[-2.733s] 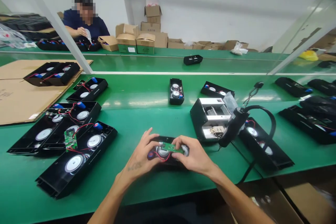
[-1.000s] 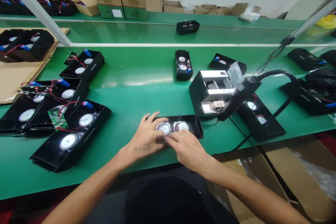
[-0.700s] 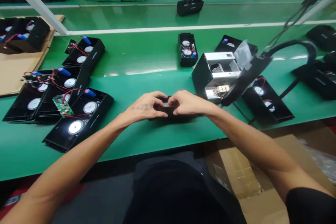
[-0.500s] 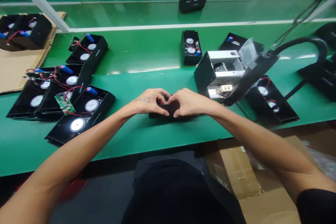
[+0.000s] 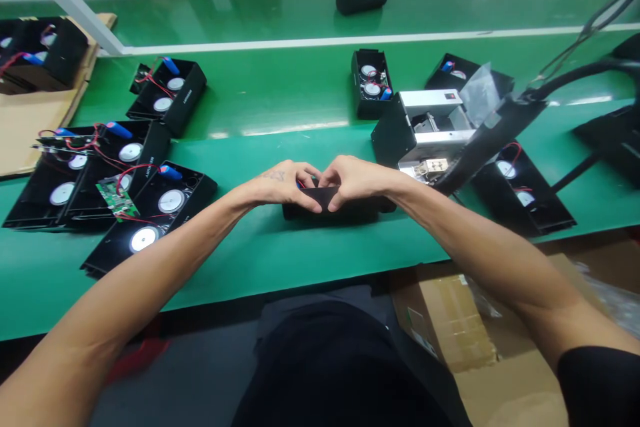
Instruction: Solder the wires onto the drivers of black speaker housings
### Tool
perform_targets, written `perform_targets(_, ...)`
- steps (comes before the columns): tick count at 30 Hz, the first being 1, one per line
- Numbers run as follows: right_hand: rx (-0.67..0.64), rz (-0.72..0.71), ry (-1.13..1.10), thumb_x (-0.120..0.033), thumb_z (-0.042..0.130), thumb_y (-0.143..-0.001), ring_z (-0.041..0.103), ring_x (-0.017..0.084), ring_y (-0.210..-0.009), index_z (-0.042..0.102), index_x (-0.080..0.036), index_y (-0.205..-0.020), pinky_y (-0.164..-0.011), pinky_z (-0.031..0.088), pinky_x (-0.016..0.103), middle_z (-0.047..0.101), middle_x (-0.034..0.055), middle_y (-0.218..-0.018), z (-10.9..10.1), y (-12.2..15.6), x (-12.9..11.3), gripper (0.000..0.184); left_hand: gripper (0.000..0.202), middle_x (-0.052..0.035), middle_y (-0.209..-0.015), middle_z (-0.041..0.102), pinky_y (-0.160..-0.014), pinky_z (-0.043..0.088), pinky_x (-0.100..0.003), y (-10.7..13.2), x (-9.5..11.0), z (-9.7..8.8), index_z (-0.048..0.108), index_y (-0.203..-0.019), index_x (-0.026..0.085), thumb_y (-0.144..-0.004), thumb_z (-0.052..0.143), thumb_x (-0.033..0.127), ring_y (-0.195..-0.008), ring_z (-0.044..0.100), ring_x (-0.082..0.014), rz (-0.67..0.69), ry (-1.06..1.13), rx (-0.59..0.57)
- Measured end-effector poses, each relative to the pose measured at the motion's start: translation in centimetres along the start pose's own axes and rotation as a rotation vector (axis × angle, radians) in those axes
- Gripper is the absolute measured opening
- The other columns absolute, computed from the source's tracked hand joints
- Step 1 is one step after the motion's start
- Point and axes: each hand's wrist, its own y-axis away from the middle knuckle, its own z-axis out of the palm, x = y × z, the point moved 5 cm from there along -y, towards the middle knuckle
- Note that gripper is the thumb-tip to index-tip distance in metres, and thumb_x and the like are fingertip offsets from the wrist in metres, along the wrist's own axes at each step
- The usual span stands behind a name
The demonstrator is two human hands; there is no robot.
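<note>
A black speaker box lies in front of me on the green bench, largely covered by my hands. My left hand is curled over its left part, thumb against the near wall and fingers reaching inside. From the other side my right hand grips the same wall, its thumb near the left thumb and its fingers bent over the edge. A bit of blue and red shows under the left fingers; what the fingertips touch inside is hidden.
Several open speaker boxes with wires and blue batteries crowd the left; one bears a green circuit board. Right of my hands stands a black-and-silver machine, beside a thick black arm. Another open box sits farther back.
The near wall of the speaker box now shows more between my thumbs, and my fingers have shifted slightly over it. The whole view has tilted slightly downward.
</note>
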Motion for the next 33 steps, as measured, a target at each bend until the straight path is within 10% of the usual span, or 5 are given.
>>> perform_targets(33, 0.091, 0.061, 0.036, -0.026, 0.086, -0.062, 0.046, 0.012, -0.059, 0.080, -0.016, -0.077, -0.058, 0.030, 0.028, 0.051, -0.0061, -0.055, 0.5, 0.4, -0.4, 0.018, 0.034, -0.0011, -0.111, 0.074, -0.072, 0.044, -0.031, 0.0, 0.5, 0.3, 0.075, -0.066, 0.021, -0.056, 0.092, 0.049, -0.088, 0.063, -0.0180, -0.100, 0.085, -0.018)
